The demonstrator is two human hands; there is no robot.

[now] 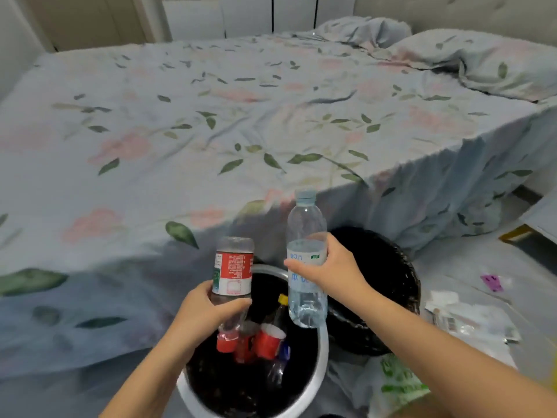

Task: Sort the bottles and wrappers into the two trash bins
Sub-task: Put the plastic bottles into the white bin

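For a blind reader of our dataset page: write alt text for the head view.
Two bare hands each hold a clear plastic bottle over a white-rimmed, black-lined trash bin that already contains bottles: the left hand grips a red-labelled bottle upside down, the right hand an upright blue-capped bottle. A black woven bin stands behind, beside a floral-sheeted bed.

No sleeves on either arm, both forearms are bare right up to the frame edge. Left hand (pixel 199 309) and right hand (pixel 334 267) have no gloves, rings or watch.
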